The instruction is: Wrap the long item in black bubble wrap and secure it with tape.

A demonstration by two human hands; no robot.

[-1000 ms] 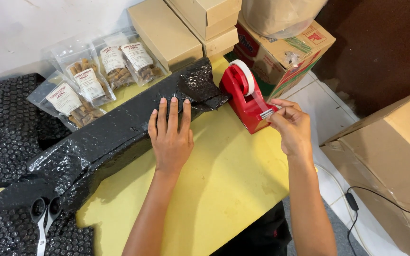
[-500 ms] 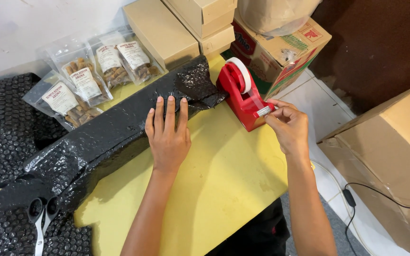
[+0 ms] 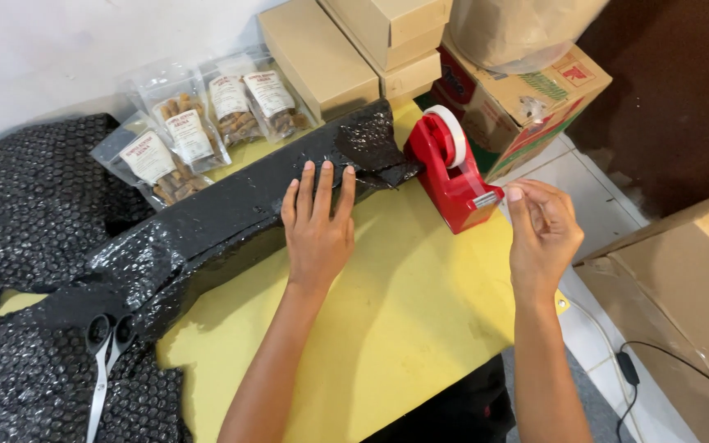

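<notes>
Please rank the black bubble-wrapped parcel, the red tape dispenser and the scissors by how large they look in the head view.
1. Black bubble-wrapped parcel, under the left hand.
2. Scissors, long but thin.
3. Red tape dispenser, by the right hand.
Scissors lie nearer the camera, so 2 and 3 are unsure.

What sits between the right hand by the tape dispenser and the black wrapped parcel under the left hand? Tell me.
Only the red tape dispenser itself sits between the right hand and the black bubble-wrapped parcel. The yellow table in front of it is bare. The left hand lies flat on the parcel.
</notes>
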